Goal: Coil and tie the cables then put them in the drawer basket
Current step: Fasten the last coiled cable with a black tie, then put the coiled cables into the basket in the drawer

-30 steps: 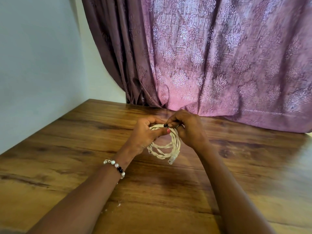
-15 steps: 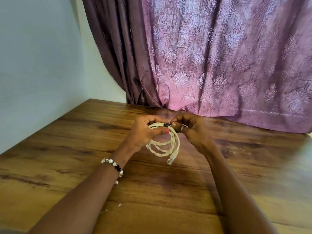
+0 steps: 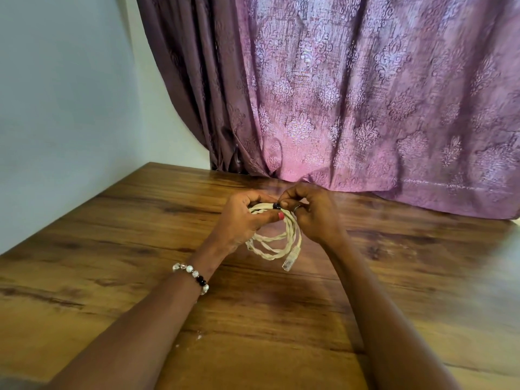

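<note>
A cream cable [image 3: 277, 244] is wound into a small coil and held a little above the wooden table [image 3: 140, 249]. Its clear plastic plug [image 3: 290, 260] hangs at the bottom right of the coil. My left hand [image 3: 242, 220] grips the top of the coil, thumb across the strands. My right hand [image 3: 312, 215] pinches a small black tie [image 3: 277, 206] at the coil's top, right beside the left fingertips. The drawer basket is not in view.
A purple patterned curtain [image 3: 351, 108] hangs behind the table and drapes onto its far right part. A pale wall [image 3: 56, 108] runs along the table's left edge. A beaded bracelet [image 3: 194, 275] sits on my left wrist.
Both hands stay at the top of the coil, with small finger shifts around the black tie. The coil hangs much the same.
</note>
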Action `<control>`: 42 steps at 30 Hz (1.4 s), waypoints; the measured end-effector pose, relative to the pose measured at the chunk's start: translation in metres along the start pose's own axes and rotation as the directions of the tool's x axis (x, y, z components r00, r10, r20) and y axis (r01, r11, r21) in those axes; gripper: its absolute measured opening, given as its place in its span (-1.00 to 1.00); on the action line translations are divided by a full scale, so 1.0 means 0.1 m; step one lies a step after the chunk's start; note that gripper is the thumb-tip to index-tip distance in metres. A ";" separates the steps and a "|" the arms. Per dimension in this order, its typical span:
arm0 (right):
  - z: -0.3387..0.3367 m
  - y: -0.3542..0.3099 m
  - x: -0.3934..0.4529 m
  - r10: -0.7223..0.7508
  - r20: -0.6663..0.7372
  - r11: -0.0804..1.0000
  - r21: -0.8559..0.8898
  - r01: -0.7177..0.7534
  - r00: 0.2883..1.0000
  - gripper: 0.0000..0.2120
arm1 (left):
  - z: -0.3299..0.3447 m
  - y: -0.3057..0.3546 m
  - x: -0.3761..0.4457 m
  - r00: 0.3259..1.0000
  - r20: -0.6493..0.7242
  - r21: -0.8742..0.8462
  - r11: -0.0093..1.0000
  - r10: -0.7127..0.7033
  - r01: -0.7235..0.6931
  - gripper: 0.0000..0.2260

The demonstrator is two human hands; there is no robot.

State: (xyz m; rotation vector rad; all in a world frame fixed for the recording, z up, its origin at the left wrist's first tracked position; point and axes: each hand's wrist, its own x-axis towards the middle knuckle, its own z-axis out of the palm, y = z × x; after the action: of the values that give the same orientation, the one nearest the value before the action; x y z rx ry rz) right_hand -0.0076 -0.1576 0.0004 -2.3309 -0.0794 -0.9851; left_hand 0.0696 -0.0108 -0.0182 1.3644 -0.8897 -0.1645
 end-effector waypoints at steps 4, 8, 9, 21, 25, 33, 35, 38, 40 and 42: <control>0.03 -0.02 0.00 0.022 -0.042 0.998 0.061 -0.020 0.999 -0.84 | -0.01 -0.01 0.00 1.000 -0.008 0.023 1.000 -0.004 0.005 -0.79; 0.06 -0.01 -0.01 0.109 -0.078 0.980 0.174 -0.094 0.991 -0.86 | -0.02 -0.05 0.02 0.999 -0.021 -0.026 0.999 -0.035 0.035 -0.79; 0.07 -0.02 -0.01 0.157 -0.081 0.961 0.244 -0.133 0.984 -0.86 | 0.00 -0.06 0.02 0.998 -0.018 -0.062 0.997 -0.054 0.053 -0.79; -0.17 -0.05 -0.30 0.468 0.416 0.504 0.599 -0.622 0.780 -0.52 | 0.03 -0.07 0.04 0.944 -0.092 -0.416 0.873 -0.316 0.252 -0.75; -0.31 -0.18 -0.49 0.624 0.209 0.506 0.627 -0.593 0.753 -0.64 | 0.17 0.08 -0.05 0.892 0.009 -0.445 0.797 -0.452 0.408 -0.81; -1.07 -0.33 -1.24 0.714 -0.134 0.652 0.486 -0.582 0.687 -0.82 | 0.93 0.35 -0.55 0.824 0.244 -0.057 0.840 -0.512 0.539 -0.85; -1.32 -0.37 -1.45 0.705 -0.237 0.687 0.461 -0.562 0.668 -0.80 | 1.22 0.42 -0.61 0.821 0.286 -0.122 0.831 -0.494 0.543 -0.78; -1.72 -0.40 -1.75 0.744 -0.352 0.667 0.425 -0.612 0.568 -0.62 | 1.71 0.47 -0.69 0.808 0.330 -0.117 0.828 -0.488 0.549 -0.80; -2.03 -0.40 -1.97 0.774 -0.429 0.627 0.413 -0.661 0.466 -0.55 | 2.06 0.52 -0.74 0.799 0.360 -0.091 0.835 -0.481 0.543 -0.83; -2.33 -0.42 -2.20 0.771 -0.514 0.608 0.420 -0.674 0.375 -0.60 | 2.42 0.56 -0.79 0.793 0.383 -0.075 0.839 -0.474 0.539 -0.80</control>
State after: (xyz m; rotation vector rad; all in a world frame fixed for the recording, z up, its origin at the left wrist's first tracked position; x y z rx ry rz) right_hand -0.3252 -0.2139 0.0008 -1.4344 1.0671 -1.1679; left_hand -0.1572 -0.1381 -0.0179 1.3983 -0.7508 -0.9161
